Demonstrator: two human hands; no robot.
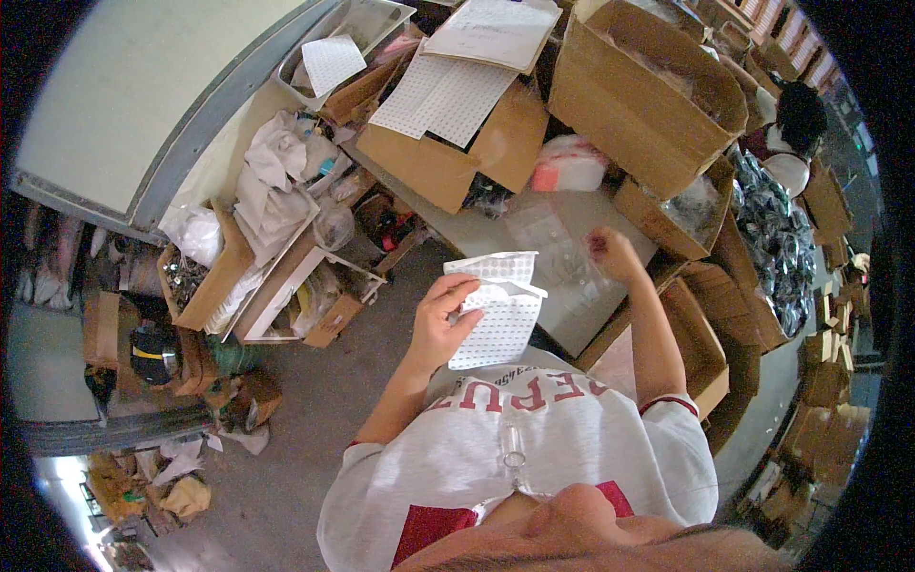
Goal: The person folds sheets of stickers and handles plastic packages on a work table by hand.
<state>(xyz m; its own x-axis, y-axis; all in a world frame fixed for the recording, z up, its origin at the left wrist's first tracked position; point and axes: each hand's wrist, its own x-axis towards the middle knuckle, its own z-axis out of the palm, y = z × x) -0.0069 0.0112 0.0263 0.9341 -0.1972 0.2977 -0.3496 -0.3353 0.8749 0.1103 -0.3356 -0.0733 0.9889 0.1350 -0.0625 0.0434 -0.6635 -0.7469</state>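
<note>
my left hand (446, 319) pinches a white sticker sheet (498, 310) dotted with rows of small labels, its top edge curled over, held up in front of my chest. my right hand (613, 254) reaches out over the pale tabletop (496, 229), fingers drawn together on a clear plastic bag (558, 250) lying there. beyond that hand sits a pink-and-white packet (567, 164), with open brown cardboard boxes (648, 91) behind it. further off, past my left hand, more white dotted sheets (443, 93) lie across a box.
</note>
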